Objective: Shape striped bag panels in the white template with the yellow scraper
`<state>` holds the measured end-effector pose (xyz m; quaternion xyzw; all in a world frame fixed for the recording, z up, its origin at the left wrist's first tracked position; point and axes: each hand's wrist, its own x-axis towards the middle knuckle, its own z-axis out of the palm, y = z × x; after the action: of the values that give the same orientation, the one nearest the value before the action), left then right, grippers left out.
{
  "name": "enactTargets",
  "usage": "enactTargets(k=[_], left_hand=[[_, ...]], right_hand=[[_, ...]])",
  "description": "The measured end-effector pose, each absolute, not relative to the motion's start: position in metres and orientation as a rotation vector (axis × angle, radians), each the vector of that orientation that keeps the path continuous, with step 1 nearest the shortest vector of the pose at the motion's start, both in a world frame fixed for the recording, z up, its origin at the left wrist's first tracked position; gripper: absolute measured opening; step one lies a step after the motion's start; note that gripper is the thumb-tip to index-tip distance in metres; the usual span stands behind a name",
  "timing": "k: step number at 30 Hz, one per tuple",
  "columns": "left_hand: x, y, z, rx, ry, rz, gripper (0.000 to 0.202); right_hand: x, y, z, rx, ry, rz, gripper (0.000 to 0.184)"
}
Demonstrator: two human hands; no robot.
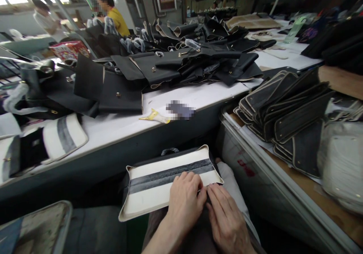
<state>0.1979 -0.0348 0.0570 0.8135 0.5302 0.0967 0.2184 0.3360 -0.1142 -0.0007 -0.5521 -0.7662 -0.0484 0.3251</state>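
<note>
A handbag (153,199) lies across my lap, its white panel with a dark grey stripe facing up and its pale edges standing out at the corners. My left hand (185,195) rests on the panel with curled fingers, its thumb and fingertips closed on the near edge. Just to the right, my right hand (225,218) has its fingers pressed together at that same edge, close to the right corner. The fingertips of both hands almost meet. Dark material shows below the edge, and a plastic-wrapped handle (169,151) sticks up on the bag's far side.
Black bag pieces (121,95) pile along the white table (113,133). A yellow-and-white tube (155,116) lies near its edge. At right, stacked dark panels (283,106) sit on a metal-edged bench (255,159). A stool (36,227) is at lower left. People (119,21) work behind.
</note>
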Motion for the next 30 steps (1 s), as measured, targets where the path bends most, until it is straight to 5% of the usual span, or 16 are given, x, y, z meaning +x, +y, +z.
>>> enactTargets(k=[6,9,15,30], left_hand=[[0.185,-0.047,0.058,2.29,1.496,0.395,0.001],[0.166,-0.055,0.063,2.262,1.543,0.496,0.017],[0.12,-0.071,0.057,2.279,1.539,0.442,0.005],[0.114,-0.062,0.059,2.171,1.641,0.303,0.014]], right_hand=[[0.332,-0.115,0.0,-1.452,-2.065,-0.168,0.037],[0.33,-0.113,0.0,-1.446,-2.071,-0.193,0.036],[0.32,-0.108,0.004,-1.391,-2.073,-0.266,0.033],[0.288,-0.105,0.004,-1.265,-2.127,-0.258,0.033]])
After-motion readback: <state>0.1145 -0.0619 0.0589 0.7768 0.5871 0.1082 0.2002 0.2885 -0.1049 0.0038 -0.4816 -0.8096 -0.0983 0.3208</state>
